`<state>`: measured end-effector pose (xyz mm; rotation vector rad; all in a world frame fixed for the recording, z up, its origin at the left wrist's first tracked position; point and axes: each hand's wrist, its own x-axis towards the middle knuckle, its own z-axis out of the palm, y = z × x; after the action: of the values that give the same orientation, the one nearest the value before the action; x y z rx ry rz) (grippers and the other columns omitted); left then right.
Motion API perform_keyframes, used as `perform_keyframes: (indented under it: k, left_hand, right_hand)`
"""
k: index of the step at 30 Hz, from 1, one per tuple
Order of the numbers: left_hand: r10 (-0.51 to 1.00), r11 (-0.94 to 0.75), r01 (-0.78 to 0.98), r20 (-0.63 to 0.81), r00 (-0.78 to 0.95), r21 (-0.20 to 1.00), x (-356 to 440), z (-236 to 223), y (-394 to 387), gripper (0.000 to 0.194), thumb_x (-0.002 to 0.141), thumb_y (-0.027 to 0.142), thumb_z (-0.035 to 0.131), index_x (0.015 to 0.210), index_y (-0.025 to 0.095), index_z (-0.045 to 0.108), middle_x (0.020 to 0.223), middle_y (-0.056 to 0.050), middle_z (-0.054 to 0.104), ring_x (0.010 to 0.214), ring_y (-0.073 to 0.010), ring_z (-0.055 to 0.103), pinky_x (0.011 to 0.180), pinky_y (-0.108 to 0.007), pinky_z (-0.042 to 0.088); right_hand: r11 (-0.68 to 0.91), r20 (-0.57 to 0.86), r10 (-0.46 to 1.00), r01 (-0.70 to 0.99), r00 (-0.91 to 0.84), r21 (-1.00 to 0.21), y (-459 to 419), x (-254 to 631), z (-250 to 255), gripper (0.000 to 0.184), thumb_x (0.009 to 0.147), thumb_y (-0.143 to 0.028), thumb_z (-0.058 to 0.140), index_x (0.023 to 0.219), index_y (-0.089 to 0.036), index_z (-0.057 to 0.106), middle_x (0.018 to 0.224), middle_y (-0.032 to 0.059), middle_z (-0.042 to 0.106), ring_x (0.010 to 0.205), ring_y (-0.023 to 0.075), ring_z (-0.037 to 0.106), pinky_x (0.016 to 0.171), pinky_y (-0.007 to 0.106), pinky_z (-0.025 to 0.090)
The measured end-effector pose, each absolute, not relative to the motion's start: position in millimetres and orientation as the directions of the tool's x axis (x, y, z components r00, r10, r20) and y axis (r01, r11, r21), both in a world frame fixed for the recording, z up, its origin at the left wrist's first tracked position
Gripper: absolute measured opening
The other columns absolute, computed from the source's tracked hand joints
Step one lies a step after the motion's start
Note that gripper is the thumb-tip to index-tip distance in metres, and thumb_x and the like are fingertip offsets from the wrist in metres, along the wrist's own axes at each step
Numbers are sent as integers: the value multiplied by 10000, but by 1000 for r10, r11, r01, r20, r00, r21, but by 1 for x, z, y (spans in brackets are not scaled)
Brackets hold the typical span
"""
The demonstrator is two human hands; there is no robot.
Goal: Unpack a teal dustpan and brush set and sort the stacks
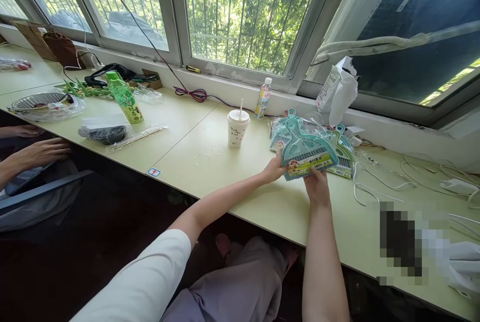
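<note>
A teal plastic dustpan-and-brush set (305,149) in clear wrapping, with a colourful label along its lower edge, lies on the pale green table (210,162). My left hand (275,168) grips its left lower corner. My right hand (317,185) holds its bottom edge from below, fingers closed on the label. Behind it lie more wrapped sets, one teal (281,129) and one green (343,149).
A white paper cup with a straw (237,128) stands left of the sets, a small drink bottle (263,98) by the window sill. A white bag (337,89) leans on the sill. White cables (393,182) lie at right. Another person's hands (41,152) rest at far left, near a green bottle (125,98).
</note>
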<state>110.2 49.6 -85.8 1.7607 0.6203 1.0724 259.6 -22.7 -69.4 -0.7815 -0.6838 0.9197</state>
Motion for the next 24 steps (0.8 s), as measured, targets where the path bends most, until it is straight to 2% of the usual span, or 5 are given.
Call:
perform_keyframes:
  k: [8, 15, 19, 21, 24]
  left_hand:
    - [687, -425, -46, 354, 635, 904, 112, -87, 50, 920, 751, 403, 734, 1520, 207, 268, 1530, -189, 338, 1220, -374, 550, 988, -512, 505]
    - [843, -526, 227, 467, 266, 820, 119, -89, 23, 1123, 837, 400, 683, 1543, 195, -166, 1615, -225, 121, 1496, -340, 198, 1174, -528, 313]
    - [723, -666, 474, 656, 218, 576, 114, -78, 18, 776, 877, 348, 644, 1523, 229, 232, 1628, -168, 93, 1531, -308, 35, 1222, -547, 180]
    - [695, -667, 573, 675, 248, 476, 111, -72, 15, 453, 900, 305, 605, 1337, 233, 508, 1631, -130, 119, 1531, -326, 17, 1216, -597, 126]
    - [666, -676, 641, 673, 321, 363, 107, -68, 13, 205, 926, 255, 547, 1103, 215, 641, 1604, -94, 251, 1523, -320, 101, 1211, -630, 68]
  right_hand:
    - [406, 159, 839, -405, 521, -819, -18, 268, -81, 538, 628, -173, 788, 1143, -237, 650, 1215, 28, 684, 1100, 170, 641, 960, 354, 520]
    - [459, 155, 772, -374, 616, -806, -11, 271, -87, 591, 574, -161, 815, 1133, -239, 642, 1222, 25, 677, 1139, 194, 633, 1012, 411, 513]
    - [474, 167, 755, -351, 634, -808, -7, 270, -89, 584, 575, -169, 820, 1124, -237, 632, 1248, 35, 667, 1173, 214, 622, 1050, 455, 489]
    - [476, 177, 751, -336, 636, -813, -6, 270, -89, 582, 580, -170, 819, 1125, -233, 626, 1240, 42, 670, 1178, 222, 621, 1049, 467, 490]
    - [480, 190, 743, -315, 641, -819, -6, 269, -90, 570, 584, -178, 816, 1117, -227, 620, 1225, 48, 676, 1172, 230, 623, 1047, 485, 490]
